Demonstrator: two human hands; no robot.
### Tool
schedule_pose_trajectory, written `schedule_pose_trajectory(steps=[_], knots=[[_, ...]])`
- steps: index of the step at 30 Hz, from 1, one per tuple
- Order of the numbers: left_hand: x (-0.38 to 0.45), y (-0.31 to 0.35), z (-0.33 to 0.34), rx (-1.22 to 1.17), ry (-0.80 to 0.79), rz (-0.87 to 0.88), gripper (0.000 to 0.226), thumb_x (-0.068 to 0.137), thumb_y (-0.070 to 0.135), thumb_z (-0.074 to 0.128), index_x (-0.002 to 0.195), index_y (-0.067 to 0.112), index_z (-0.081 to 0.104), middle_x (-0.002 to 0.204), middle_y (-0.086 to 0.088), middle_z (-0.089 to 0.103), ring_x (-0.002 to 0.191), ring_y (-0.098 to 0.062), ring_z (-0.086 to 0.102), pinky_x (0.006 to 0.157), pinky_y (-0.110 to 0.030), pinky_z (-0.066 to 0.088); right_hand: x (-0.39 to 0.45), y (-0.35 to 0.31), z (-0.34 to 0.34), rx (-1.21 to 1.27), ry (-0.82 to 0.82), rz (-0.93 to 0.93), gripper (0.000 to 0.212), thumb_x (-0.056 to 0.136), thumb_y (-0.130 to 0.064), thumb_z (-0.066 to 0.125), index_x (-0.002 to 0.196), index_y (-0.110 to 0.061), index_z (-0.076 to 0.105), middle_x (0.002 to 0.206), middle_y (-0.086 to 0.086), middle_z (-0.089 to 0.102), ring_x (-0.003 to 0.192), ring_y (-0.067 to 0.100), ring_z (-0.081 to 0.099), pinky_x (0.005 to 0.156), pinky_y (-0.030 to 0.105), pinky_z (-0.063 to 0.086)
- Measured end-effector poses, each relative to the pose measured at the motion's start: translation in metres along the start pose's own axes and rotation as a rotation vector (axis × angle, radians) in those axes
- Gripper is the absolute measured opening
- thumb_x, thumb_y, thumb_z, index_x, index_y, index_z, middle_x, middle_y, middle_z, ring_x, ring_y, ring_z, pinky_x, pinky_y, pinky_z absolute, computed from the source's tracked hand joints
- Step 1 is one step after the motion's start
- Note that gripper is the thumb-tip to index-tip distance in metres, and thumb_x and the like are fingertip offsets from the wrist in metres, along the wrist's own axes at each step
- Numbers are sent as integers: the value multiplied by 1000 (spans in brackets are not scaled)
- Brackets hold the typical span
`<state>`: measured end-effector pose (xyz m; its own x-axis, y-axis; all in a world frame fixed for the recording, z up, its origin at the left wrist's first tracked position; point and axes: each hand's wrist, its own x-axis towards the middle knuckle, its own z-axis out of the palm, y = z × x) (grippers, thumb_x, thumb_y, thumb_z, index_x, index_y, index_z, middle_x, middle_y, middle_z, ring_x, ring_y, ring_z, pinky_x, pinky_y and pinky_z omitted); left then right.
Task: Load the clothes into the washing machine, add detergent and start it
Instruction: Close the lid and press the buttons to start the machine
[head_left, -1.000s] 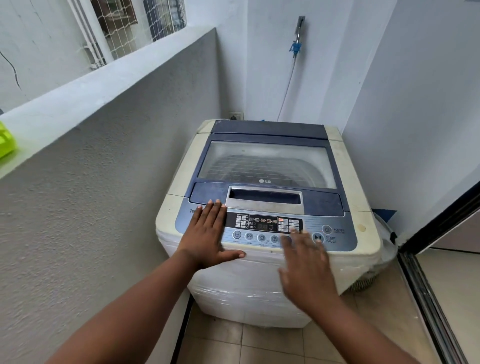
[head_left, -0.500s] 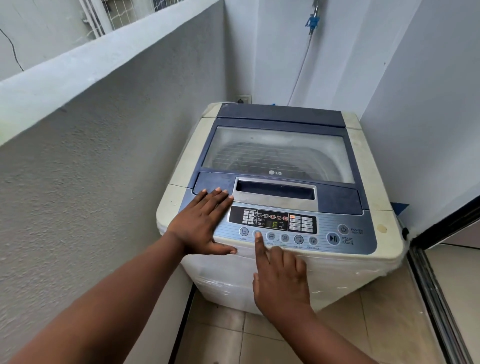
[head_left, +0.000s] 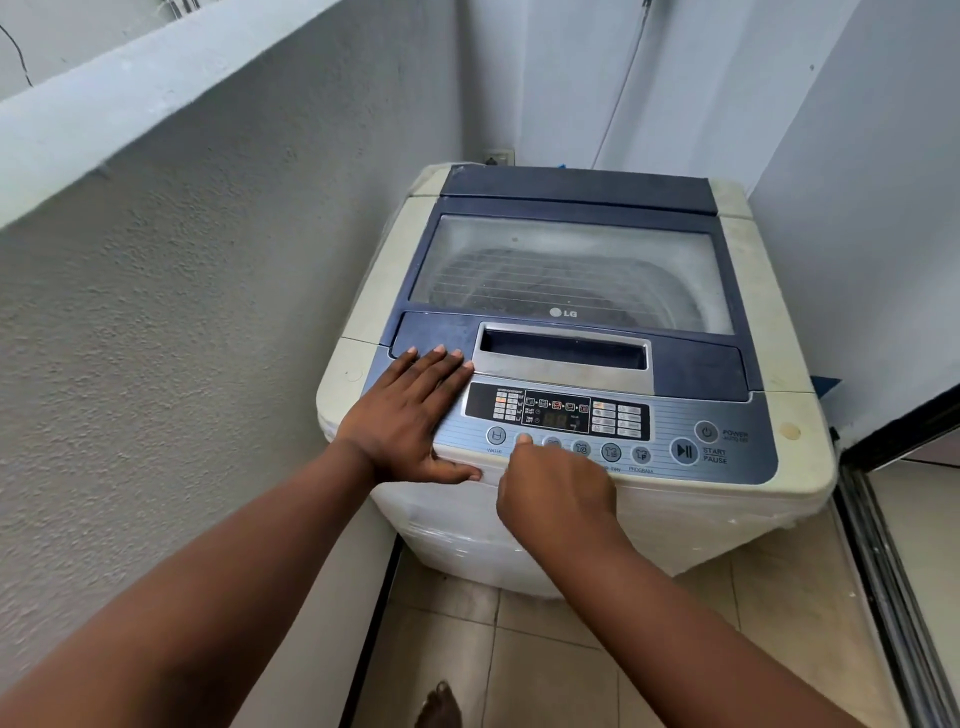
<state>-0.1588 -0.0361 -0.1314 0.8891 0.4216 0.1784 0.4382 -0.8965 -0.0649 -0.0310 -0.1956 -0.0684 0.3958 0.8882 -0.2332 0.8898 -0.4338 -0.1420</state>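
A cream top-loading washing machine (head_left: 769, 478) stands in the corner with its blue-framed glass lid (head_left: 571, 270) down. Dark clothes show dimly through the glass. My left hand (head_left: 410, 415) lies flat, fingers together, on the left end of the control panel (head_left: 670, 421). My right hand (head_left: 556, 493) is curled with the index finger tip on the second round button from the left in the button row. The panel display is lit. No detergent container is in view.
A rough grey half-wall (head_left: 182, 312) runs along the left, close to the machine. White walls close the back and right. A sliding door track (head_left: 883, 571) runs at the right. The floor is beige tile (head_left: 545, 665), and my bare foot (head_left: 439, 706) shows at the bottom.
My right hand moved left from the right-hand buttons to the second button from the left and now presses it with a more curled finger. The left hand stayed flat on the panel. The view came closer.
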Motion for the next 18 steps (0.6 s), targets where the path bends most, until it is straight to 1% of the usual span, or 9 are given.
schedule_pose_trajectory(steps=[2,3,5,7,9,11,13,15,18], knots=[[0,1,-1,-2,-9,-9,116,65,89,44,148,8,32,153,-10,34,144,-26,27,117,-47,19,5,-2,-13,30,-23,12,28,91,-22,51,116,-15,59,114,6,65,106,29,62,82,34,47],[0,1,-2,-3,-17,-12,117,65,89,44,148,8,31,153,-10,34,144,-26,27,117,-47,19,5,-3,-16,32,-25,11,24,89,-21,52,111,-16,61,113,6,66,106,29,62,82,33,47],[0,2,-3,-4,-29,-21,117,65,90,42,149,9,30,154,-10,33,144,-25,26,117,-45,17,2,0,-13,-2,-7,-19,26,90,-19,49,113,-15,60,113,6,65,105,30,62,80,34,47],[1,3,-4,-9,-45,-31,117,66,90,41,149,9,29,154,-9,32,145,-25,24,118,-42,14,-3,7,-3,-30,19,-69,40,94,-19,42,134,-16,46,116,7,64,105,30,61,78,36,48],[0,3,-5,-12,-59,-42,117,66,90,39,150,10,28,155,-9,30,145,-24,22,118,-40,11,-12,19,10,-26,19,-112,57,96,-24,38,150,-24,19,115,6,64,101,30,62,74,37,48],[1,4,-6,-10,-67,-45,117,66,91,38,150,10,27,155,-9,30,145,-24,22,119,-38,9,-23,34,21,16,18,-131,70,96,-31,40,150,-36,-4,110,5,64,93,28,62,70,36,49],[1,4,-7,-16,-70,-52,117,66,91,39,149,10,29,154,-9,32,144,-24,24,119,-38,9,-36,46,29,63,-1,-122,81,94,-37,43,143,-46,-20,108,5,62,89,26,62,71,37,51],[1,5,-7,-18,-75,-55,118,65,91,39,149,9,30,154,-9,33,144,-24,25,119,-39,11,-45,57,35,93,-5,-97,85,93,-40,44,139,-50,-26,111,4,57,93,26,60,73,38,51],[1,5,-5,-38,-66,-58,118,63,91,42,148,9,33,152,-9,35,143,-24,27,118,-40,14,-56,75,35,76,-3,-55,83,93,-44,42,140,-49,-27,113,3,54,99,26,58,77,38,49]])
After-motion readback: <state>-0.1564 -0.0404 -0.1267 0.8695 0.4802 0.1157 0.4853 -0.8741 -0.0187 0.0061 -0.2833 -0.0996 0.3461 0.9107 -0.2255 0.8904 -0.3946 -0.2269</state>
